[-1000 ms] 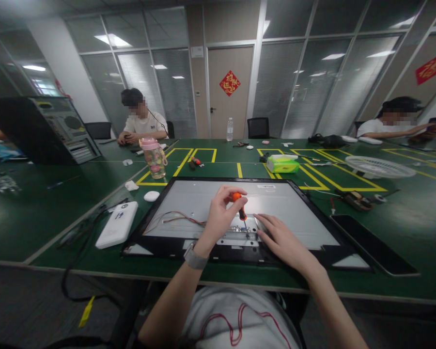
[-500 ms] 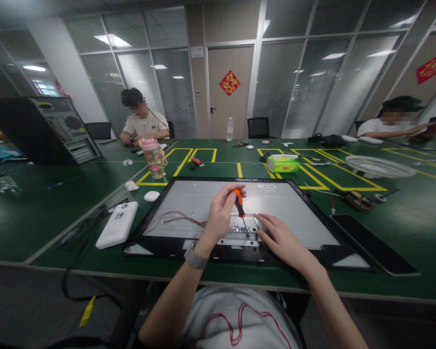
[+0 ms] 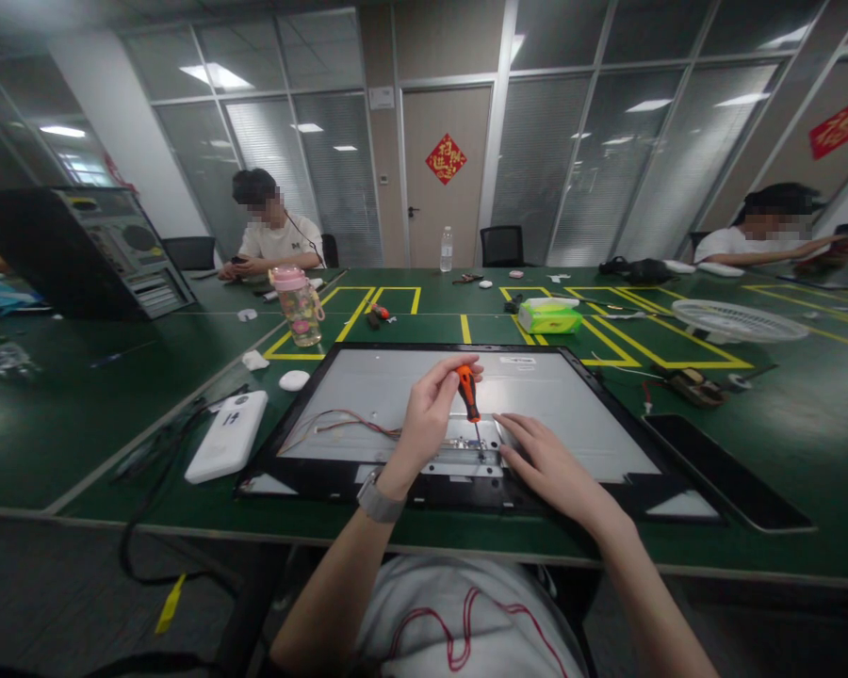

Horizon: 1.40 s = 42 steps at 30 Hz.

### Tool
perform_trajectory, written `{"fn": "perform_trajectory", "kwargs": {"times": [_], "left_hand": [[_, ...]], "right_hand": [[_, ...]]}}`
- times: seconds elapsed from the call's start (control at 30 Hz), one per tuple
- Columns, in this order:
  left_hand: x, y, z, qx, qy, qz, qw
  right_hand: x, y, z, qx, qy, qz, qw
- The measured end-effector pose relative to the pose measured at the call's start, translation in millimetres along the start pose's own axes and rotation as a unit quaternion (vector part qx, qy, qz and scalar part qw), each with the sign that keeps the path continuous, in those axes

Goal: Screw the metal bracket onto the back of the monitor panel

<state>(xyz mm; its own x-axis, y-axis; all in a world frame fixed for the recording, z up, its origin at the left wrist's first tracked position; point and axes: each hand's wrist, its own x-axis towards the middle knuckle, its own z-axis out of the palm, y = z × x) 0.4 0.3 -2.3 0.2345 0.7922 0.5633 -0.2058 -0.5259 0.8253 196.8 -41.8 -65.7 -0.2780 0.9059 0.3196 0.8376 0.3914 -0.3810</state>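
Note:
A monitor panel (image 3: 579,400) lies face down on the green table (image 3: 77,414), its grey metal back up inside a black frame. My left hand (image 3: 428,414) pinches a small orange-handled screwdriver (image 3: 468,393), held nearly upright with its tip on the metal bracket (image 3: 466,450) near the panel's front edge. My right hand (image 3: 547,461) lies flat on the panel just right of the bracket, fingers stretched out toward the tip. Thin coloured wires (image 3: 346,424) run across the panel to the left of my left hand.
A white box (image 3: 227,435) and black cables lie left of the panel, a dark slab (image 3: 725,471) to its right. Farther back stand a pink-lidded bottle (image 3: 298,306), a green tissue pack (image 3: 549,318), a fan grille (image 3: 739,322) and a computer case (image 3: 89,250). Two other people sit at the table.
My left hand has shifted its fingers on the screwdriver, whose handle now stands more upright above the bracket. My right hand has stayed flat in place.

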Motion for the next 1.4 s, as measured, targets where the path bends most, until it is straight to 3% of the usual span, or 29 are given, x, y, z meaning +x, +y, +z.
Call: {"fn": "perform_trajectory", "kwargs": {"times": [0.2, 0.4, 0.6, 0.77, 0.97, 1.1, 1.4], "left_hand": [[1.6, -0.9, -1.5, 0.065, 0.011, 0.038, 0.997], [0.1, 0.4, 0.2, 0.01, 0.003, 0.002, 1.0], [-0.7, -0.5, 0.5, 0.121, 0.049, 0.068, 0.989], [0.0, -0.1, -1.7, 0.079, 0.028, 0.055, 0.995], [0.2, 1.2, -0.4, 0.097, 0.062, 0.056, 0.992], [0.4, 3.5, -0.2, 0.092, 0.047, 0.061, 0.993], [0.1, 1.6, 0.7, 0.089, 0.069, 0.071, 0.991]], "right_hand": [[-0.7, 0.1, 0.5, 0.003, 0.003, 0.0, 1.0], [-0.5, 0.2, 0.5, 0.003, 0.0, 0.003, 1.0], [-0.2, 2.2, 2.1, 0.002, 0.005, -0.002, 1.0], [-0.7, 2.8, 2.7, 0.002, 0.008, -0.001, 1.0], [-0.1, 1.3, 1.6, 0.005, 0.0, 0.007, 1.0], [-0.1, 0.8, 1.0, 0.007, 0.0, 0.009, 1.0], [-0.3, 2.9, 2.8, 0.004, 0.001, 0.012, 1.0]]}}
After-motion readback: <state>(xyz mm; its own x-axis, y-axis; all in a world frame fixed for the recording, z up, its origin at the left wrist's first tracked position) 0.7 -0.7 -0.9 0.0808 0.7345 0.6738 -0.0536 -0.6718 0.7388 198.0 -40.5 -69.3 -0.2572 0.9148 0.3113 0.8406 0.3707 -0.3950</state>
